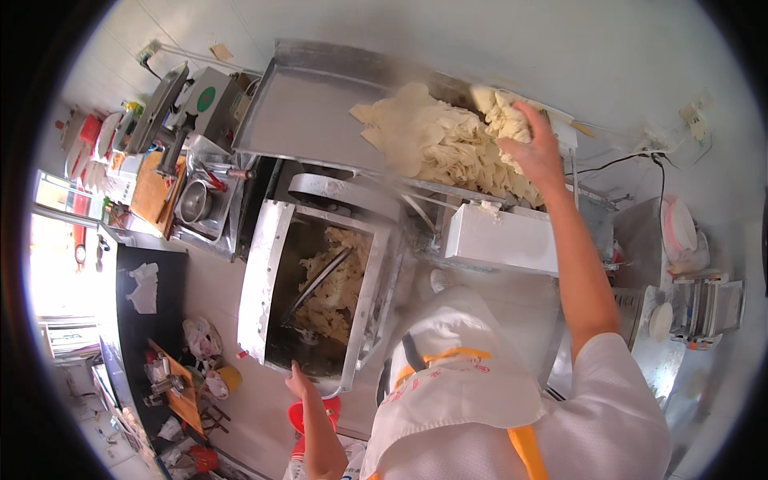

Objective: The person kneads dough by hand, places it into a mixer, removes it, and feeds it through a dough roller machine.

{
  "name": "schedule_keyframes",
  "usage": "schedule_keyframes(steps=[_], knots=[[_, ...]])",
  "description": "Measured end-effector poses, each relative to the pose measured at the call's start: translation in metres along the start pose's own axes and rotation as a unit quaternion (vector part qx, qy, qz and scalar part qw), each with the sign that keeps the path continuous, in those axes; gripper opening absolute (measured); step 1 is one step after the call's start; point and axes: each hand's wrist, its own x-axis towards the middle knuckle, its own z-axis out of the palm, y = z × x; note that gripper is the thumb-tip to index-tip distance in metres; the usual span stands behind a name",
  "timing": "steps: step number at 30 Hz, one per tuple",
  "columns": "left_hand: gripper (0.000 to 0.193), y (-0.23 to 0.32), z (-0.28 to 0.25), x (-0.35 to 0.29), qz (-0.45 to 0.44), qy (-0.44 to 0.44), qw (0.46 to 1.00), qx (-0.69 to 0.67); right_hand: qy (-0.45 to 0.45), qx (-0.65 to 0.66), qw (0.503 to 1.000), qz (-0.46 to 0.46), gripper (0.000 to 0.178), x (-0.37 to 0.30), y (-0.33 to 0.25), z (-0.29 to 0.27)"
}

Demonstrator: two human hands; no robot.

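My right hand is closed on a crumpled clump of pale dough, lifted at the right end of a heap of dough sheets. That heap lies in folds on a steel tray table. My left hand is low at the front edge of a steel dough mixer, one finger stretched toward its rim; the other fingers hardly show. Inside the mixer's open tub, ragged dough lies around a dark bar that crosses the tub at a slant.
A white machine housing stands below the tray's right part. At the left are a scale, a metal bowl, a wooden board and a black counter. A red bucket stands beside my left forearm. Cables hang on the right wall.
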Motion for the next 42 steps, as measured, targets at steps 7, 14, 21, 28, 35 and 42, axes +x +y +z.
schedule_keyframes(steps=[7, 14, 21, 28, 35, 42], knots=[[0.044, 0.007, -0.019, -0.108, 0.143, 0.152, 0.963, 0.167, -0.135, -0.195, 0.957, 0.167, 0.09, 0.0, 0.12, 0.048], [0.016, 0.052, 0.11, -0.236, 0.181, -0.24, 0.951, 0.071, -0.215, -0.064, 0.96, 0.166, 0.093, 0.003, 0.107, 0.015], [0.022, 0.133, 0.206, -0.378, 0.207, -0.511, 0.807, 0.211, 0.051, 0.114, 0.988, 0.089, 0.061, -0.119, 0.134, -0.17], [0.021, 0.047, 0.274, -0.404, 0.145, -0.665, 0.661, 0.316, 0.081, -0.085, 0.956, 0.269, 0.046, -0.395, 0.193, -0.274], [0.023, 0.009, 0.275, -0.484, 0.208, -0.703, 0.563, 0.382, 0.34, -0.144, 0.793, 0.485, 0.055, -0.665, 0.259, -0.348], [0.049, -0.061, 0.256, -0.684, 0.336, -0.751, 0.399, 0.405, 0.583, 0.071, 0.47, 0.659, 0.081, -0.836, 0.337, -0.52]])
